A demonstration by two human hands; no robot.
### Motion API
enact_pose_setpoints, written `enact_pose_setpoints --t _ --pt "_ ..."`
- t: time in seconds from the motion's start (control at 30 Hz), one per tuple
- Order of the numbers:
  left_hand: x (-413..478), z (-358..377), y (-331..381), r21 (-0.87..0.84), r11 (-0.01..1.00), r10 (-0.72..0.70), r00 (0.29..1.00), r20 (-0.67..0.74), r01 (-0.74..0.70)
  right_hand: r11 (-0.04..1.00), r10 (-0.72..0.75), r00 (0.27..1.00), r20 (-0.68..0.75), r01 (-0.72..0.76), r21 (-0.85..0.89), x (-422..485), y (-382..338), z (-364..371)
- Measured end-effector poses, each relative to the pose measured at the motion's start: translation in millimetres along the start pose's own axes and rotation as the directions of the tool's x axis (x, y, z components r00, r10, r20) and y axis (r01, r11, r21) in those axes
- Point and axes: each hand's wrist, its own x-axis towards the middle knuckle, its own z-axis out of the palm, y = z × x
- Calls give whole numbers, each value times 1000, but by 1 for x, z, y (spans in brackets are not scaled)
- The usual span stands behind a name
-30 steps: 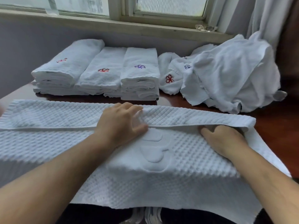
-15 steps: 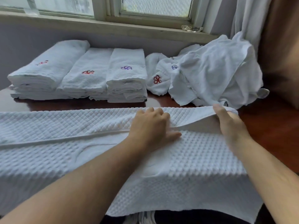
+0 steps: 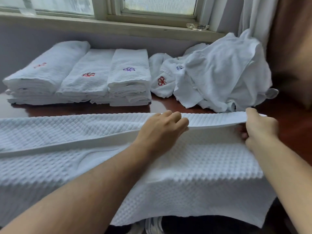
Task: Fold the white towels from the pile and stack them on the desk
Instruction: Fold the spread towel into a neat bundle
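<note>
My right hand point(image 3: 260, 130) has moved out to the right end of the waffle-weave towel point(image 3: 194, 162) since a second ago, and it now pinches the folded far edge there, thumb tucked under and fingers over, lifting that corner off the layer beneath. My left hand point(image 3: 162, 130) has slid right along the same fold and lies on top of it with fingers loosely bent, pressing rather than gripping. I judge this to be the lengthwise fold being pulled straight before the next fold, so this towel is barely half done.

The towel lies across the near edge of the dark red-brown desk point(image 3: 168, 105), its near side hanging over toward me. Far left sit three stacks of folded towels point(image 3: 81, 78) with red and purple embroidery, side by side. To their right is the unfolded pile point(image 3: 224, 71), against a pale curtain point(image 3: 253, 16). Behind everything runs a window sill point(image 3: 118, 27) under the window.
</note>
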Motion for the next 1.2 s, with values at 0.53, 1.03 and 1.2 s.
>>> enact_pose_setpoints --t 0.53,1.03,1.2 --pt "-2 -5 -6 -141 964 239 966 100 -224 805 -374 877 302 468 -365 -3 11 -43" --pt "-16 -8 23 -161 986 -21 996 91 36 833 -411 887 209 459 -309 2 22 -67" --pt "-17 -13 25 -144 990 23 989 147 -2 791 -450 863 229 505 -346 0 23 -69"
